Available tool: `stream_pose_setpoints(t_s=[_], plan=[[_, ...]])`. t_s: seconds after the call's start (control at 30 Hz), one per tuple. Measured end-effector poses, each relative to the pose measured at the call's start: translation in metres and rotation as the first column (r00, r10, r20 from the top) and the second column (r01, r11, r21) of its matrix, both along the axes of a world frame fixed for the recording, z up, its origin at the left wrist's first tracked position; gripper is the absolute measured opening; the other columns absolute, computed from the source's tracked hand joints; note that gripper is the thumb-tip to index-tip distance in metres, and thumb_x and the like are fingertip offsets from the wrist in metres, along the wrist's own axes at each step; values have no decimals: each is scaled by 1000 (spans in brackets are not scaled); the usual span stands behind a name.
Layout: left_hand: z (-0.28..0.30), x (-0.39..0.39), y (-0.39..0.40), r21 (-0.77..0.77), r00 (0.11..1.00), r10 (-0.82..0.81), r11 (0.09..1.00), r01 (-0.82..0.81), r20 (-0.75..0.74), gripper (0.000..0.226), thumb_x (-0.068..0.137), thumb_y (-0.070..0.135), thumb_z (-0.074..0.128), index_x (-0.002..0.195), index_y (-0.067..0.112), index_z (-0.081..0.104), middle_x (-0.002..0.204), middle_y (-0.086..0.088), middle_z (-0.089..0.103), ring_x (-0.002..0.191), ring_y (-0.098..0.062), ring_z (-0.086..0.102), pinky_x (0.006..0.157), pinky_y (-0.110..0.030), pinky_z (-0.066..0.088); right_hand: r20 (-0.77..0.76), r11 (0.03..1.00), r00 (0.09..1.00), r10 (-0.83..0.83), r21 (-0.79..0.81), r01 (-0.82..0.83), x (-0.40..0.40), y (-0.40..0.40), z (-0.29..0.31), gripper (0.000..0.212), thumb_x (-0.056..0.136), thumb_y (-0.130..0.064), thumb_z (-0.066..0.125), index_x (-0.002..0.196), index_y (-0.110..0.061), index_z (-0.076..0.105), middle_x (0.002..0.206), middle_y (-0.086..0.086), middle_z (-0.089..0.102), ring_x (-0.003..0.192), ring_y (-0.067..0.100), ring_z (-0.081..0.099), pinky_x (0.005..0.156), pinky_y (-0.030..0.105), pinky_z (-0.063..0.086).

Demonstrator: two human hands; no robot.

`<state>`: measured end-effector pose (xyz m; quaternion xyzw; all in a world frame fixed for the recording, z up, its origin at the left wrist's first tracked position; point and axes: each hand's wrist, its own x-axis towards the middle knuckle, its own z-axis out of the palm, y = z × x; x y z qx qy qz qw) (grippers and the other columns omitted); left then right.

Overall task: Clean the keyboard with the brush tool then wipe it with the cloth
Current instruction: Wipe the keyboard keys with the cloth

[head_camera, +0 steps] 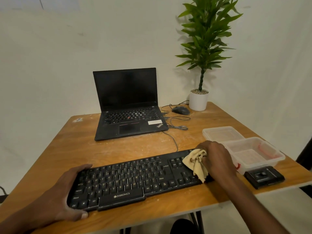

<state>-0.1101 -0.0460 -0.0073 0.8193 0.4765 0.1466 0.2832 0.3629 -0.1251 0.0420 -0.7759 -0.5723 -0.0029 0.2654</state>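
Observation:
A black Zebronics keyboard point(131, 178) lies across the near part of the wooden table point(67, 146). My left hand point(67, 193) grips its left end, thumb on the front edge and fingers round the back edge. My right hand point(216, 157) holds a bunched pale yellow cloth point(195, 164) and presses it on the keyboard's right end, over the number pad. No brush can be made out in the frame.
An open black laptop point(128, 105) stands behind the keyboard, with a mouse point(181, 110) and loose cables to its right. A potted plant point(198, 100) occupies the far right corner. Two clear plastic containers point(253, 152) and a small black block point(264, 176) sit right of the keyboard.

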Motion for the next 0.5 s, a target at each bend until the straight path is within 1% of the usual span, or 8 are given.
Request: stream_pose_setpoints(t_s=[0.1,0.17,0.2,0.23,0.3,0.33,0.4,0.5], plan=[[6,3,-1,-61,998,20,998,-16,58,145,37,77,98,155,63,14,150,28,35,130,9,46,104,-29,50,-1,1000,1000,-24,-11,24,-1,-14,-4,35,78,1,72,96,-28,74,89,-5,70,78,12,63,62,25,48],[6,4,-1,-57,998,18,998,-15,64,146,35,76,99,154,62,15,148,27,38,128,11,47,101,-27,50,-27,999,999,-37,-40,36,1,-32,-8,36,78,1,72,99,-29,73,91,-7,66,78,10,58,60,20,42],[5,5,0,-54,998,17,998,-13,64,146,35,76,99,154,62,16,148,27,38,128,11,47,100,-26,50,-37,998,999,-40,-56,38,2,-40,-10,37,77,1,71,99,-29,73,93,-7,65,79,11,56,61,20,39],[5,4,0,-57,998,16,998,-12,61,146,34,77,98,154,62,16,147,27,38,127,11,47,100,-26,49,-41,998,998,-40,-59,38,3,-46,-12,40,76,2,69,98,-30,73,94,-7,66,82,12,57,63,22,39],[5,4,1,-57,998,11,998,-8,60,149,33,78,98,155,60,16,148,24,40,128,8,48,102,-28,50,-57,998,997,-46,-46,43,5,-49,-14,43,73,4,69,99,-30,74,96,-6,68,86,14,61,68,24,43],[4,3,2,-57,998,9,998,-5,62,149,32,78,98,156,59,16,149,23,40,129,5,49,103,-30,50,-59,999,997,-41,-38,39,4,-46,-14,42,74,4,69,101,-29,74,98,-5,69,86,13,59,69,24,43],[4,3,2,-60,998,0,998,4,61,150,32,77,98,156,58,16,150,21,40,130,-1,51,105,-33,51,-61,999,997,-38,-17,37,0,-38,-13,41,77,3,71,105,-26,74,100,-4,69,85,10,57,70,23,43],[4,3,2,-61,999,-6,998,10,54,151,33,77,98,156,58,13,151,21,39,132,-4,50,105,-32,50,-58,999,997,-43,2,43,-4,-34,-11,39,78,1,75,106,-26,74,100,-3,69,88,13,61,70,21,45]])
